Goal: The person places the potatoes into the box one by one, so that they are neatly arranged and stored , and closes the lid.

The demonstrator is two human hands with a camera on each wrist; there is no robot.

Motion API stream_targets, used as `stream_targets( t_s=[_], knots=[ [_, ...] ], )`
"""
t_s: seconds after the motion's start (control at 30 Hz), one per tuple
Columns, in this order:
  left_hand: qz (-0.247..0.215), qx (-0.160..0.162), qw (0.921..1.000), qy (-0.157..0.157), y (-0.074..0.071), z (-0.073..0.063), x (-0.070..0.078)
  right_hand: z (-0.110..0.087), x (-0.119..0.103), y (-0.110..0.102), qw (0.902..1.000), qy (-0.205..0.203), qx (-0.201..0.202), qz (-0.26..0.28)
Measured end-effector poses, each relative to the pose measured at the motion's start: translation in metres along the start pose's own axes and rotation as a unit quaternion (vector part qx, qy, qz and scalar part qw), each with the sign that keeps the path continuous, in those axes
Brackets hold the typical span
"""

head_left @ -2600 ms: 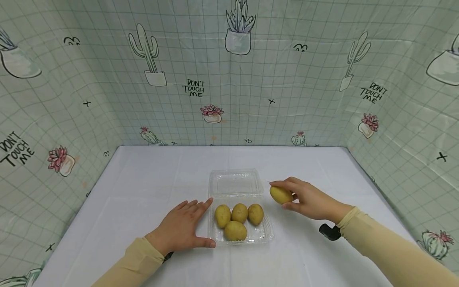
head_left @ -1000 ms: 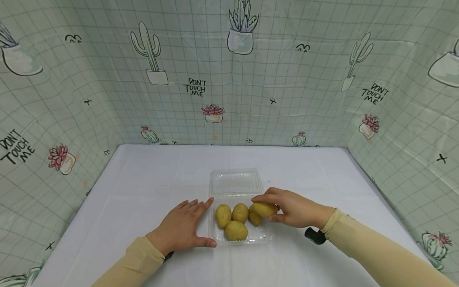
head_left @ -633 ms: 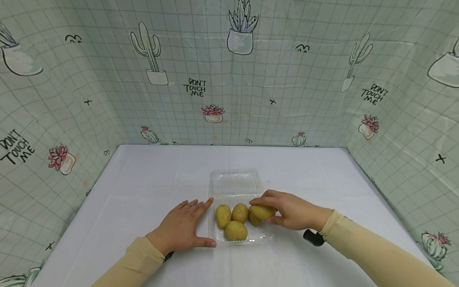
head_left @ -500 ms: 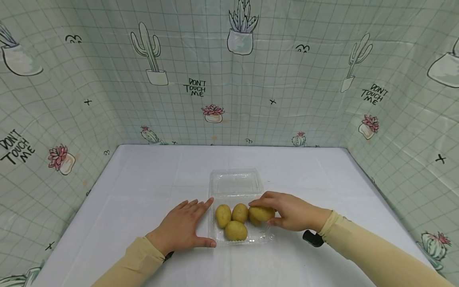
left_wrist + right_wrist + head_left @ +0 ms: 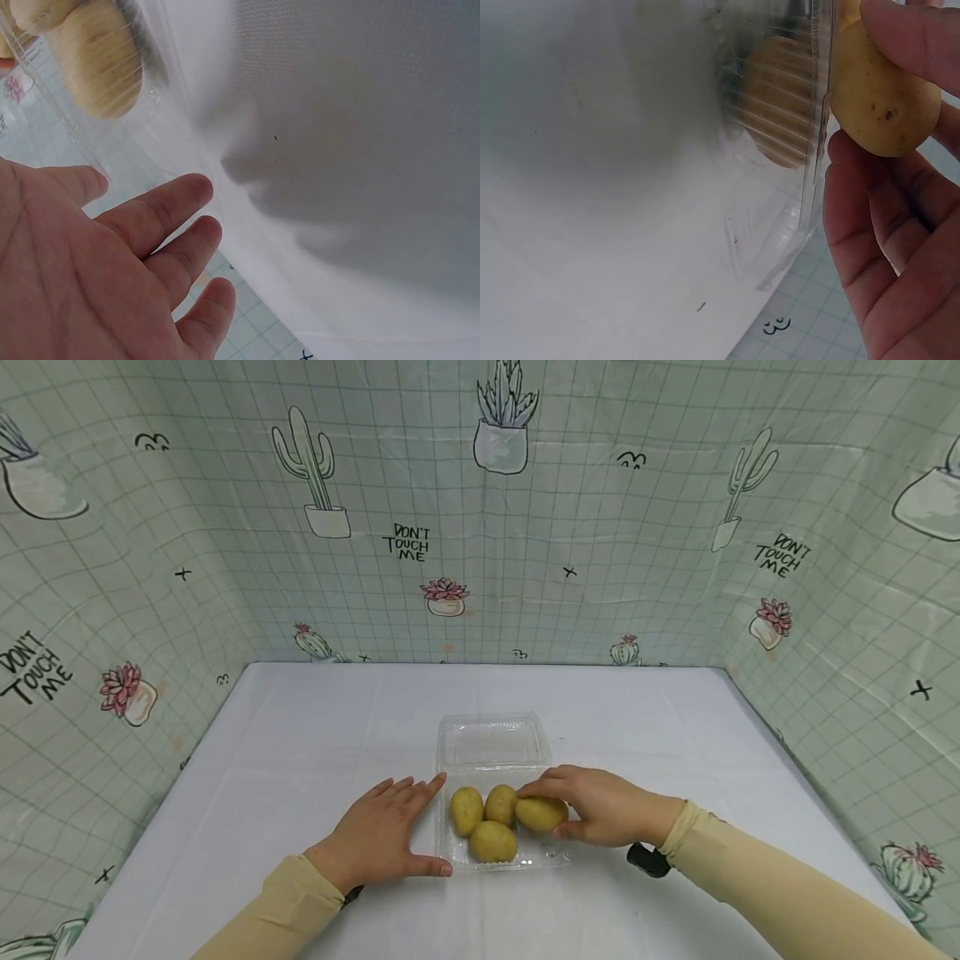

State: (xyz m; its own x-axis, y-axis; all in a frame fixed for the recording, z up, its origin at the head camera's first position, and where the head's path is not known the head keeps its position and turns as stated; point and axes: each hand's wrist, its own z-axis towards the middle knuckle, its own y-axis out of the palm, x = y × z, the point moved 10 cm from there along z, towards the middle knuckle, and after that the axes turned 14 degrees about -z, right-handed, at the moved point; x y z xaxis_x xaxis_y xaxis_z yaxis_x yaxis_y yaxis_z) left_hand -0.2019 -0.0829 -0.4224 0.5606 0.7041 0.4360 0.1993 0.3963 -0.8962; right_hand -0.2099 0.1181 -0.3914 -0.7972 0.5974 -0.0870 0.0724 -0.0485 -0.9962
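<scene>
My right hand [image 5: 600,806] grips a yellow potato [image 5: 542,815] between fingers and thumb at the right side of a clear plastic clamshell box [image 5: 540,858]. In the right wrist view this held potato [image 5: 885,101] is at rim height, above another potato [image 5: 776,105] seen through the ribbed wall. From the head that lower one is hidden. Left of it in the box lie three more: a left potato [image 5: 467,812], a middle potato [image 5: 501,804] and a front potato [image 5: 492,842]. My left hand [image 5: 382,835] has its fingers spread, index fingertip and thumb at the box's left edge.
The box's clear lid [image 5: 492,742] lies folded back behind it. Under everything is a table with a white cloth [image 5: 322,718]. A curtain [image 5: 480,543] printed with cacti surrounds the back and sides.
The right hand has carried its potato left from beside the box to over the right-hand potato, then lowered it slightly, covering that one. My left hand has stayed put.
</scene>
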Motion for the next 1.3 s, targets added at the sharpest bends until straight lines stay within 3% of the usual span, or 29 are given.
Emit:
stream_targets(
  t_s=[0.43,0.93,1.3],
  knots=[
    [0.002,0.006,0.9999,0.01,-0.0014,0.0001,0.0022,0.0015,-0.0032,0.0039,0.9998,-0.006,-0.015,0.014],
    [0.003,-0.012,0.9999,-0.007,0.0006,-0.0003,0.0007,0.0007,-0.0067,0.0086,0.9979,-0.016,-0.033,0.053],
    [-0.004,-0.013,0.9998,-0.011,0.0008,0.0004,0.0008,0.001,-0.0045,0.0048,0.9973,-0.024,-0.006,0.07]
  ],
)
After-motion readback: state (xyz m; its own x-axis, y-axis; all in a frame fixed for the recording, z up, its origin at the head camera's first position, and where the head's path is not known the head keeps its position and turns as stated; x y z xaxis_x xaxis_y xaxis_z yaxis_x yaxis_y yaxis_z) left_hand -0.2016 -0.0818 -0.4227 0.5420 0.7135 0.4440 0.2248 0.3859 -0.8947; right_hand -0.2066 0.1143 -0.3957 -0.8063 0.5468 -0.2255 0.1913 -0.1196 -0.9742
